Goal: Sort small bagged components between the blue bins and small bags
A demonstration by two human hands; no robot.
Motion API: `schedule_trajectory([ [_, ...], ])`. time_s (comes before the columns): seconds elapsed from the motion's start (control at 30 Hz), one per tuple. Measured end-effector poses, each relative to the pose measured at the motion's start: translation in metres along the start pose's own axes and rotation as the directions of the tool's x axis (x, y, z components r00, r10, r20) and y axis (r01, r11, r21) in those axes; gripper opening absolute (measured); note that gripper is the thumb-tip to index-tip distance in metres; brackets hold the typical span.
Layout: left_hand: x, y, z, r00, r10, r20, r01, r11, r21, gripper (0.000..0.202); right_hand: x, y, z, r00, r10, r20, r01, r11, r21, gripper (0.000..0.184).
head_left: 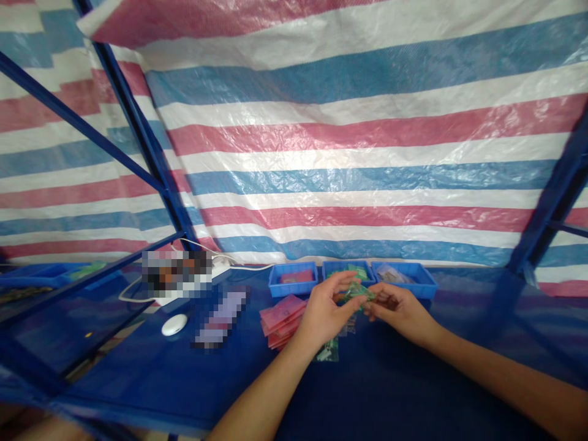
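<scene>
My left hand (328,309) and my right hand (399,307) meet over the table, both closed on a small green plastic bag (357,295). The bag's contents are too small to make out. Under and beside my left hand lies a spread pile of red plastic bags (281,320). Another green-tinted clear bag (329,351) lies flat on the table below my left wrist. Behind the hands, three blue bins stand in a row: the left bin (293,288) holds red bags, the middle bin (367,282) green bags, the right bin (425,288) clear bags.
A white oval case (174,325) and a blurred-out flat item (221,318) rest on the blue table (151,367) at the left. White cables (250,267) run along the back. Blue metal posts (138,131) and a striped plastic sheet (358,147) enclose the table.
</scene>
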State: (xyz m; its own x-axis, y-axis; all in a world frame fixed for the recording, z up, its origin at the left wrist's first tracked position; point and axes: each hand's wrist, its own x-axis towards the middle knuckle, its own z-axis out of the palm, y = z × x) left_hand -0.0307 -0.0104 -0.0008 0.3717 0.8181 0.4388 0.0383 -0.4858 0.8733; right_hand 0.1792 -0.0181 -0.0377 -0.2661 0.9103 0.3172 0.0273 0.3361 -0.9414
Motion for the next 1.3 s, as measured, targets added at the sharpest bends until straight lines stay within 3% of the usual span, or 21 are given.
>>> schedule_trajectory([
  [0.13,0.000,-0.002,-0.003,1.000,-0.021,0.013,0.020,0.996,0.089,0.046,0.001,-0.002,0.000,0.998,-0.007,-0.057,0.008,1.000,0.024,0.031],
  [0.23,-0.001,-0.001,-0.003,1.000,-0.009,-0.001,0.009,0.995,0.099,0.040,0.000,-0.003,0.001,1.000,0.000,-0.021,0.001,0.999,0.041,0.031],
  [0.33,-0.003,0.000,0.000,1.000,0.011,0.001,-0.011,0.996,0.091,0.040,-0.002,-0.004,0.001,1.000,0.014,0.024,-0.015,0.999,0.044,0.031],
  [0.63,-0.005,-0.001,0.005,0.999,0.047,-0.016,-0.045,0.992,0.121,0.047,0.000,0.002,-0.003,0.999,0.017,-0.030,-0.018,1.000,-0.023,0.040],
  [0.8,-0.006,0.004,0.005,0.982,0.160,-0.097,-0.129,0.956,0.265,0.036,0.004,0.006,-0.009,0.996,-0.011,-0.086,0.008,0.999,-0.032,0.040],
  [0.93,-0.007,0.008,0.003,0.971,0.233,-0.054,-0.203,0.921,0.333,0.027,0.004,0.001,-0.009,0.994,-0.016,-0.108,0.013,1.000,-0.026,0.038],
  [1.13,-0.009,0.008,0.004,0.975,0.221,0.010,-0.207,0.895,0.394,0.034,0.000,0.006,-0.005,0.993,-0.045,-0.108,0.047,0.999,0.015,0.037],
  [1.3,-0.010,0.010,0.005,0.979,0.195,0.050,-0.200,0.902,0.382,0.047,-0.004,0.008,-0.004,0.995,-0.094,-0.026,0.094,0.996,-0.006,0.040],
])
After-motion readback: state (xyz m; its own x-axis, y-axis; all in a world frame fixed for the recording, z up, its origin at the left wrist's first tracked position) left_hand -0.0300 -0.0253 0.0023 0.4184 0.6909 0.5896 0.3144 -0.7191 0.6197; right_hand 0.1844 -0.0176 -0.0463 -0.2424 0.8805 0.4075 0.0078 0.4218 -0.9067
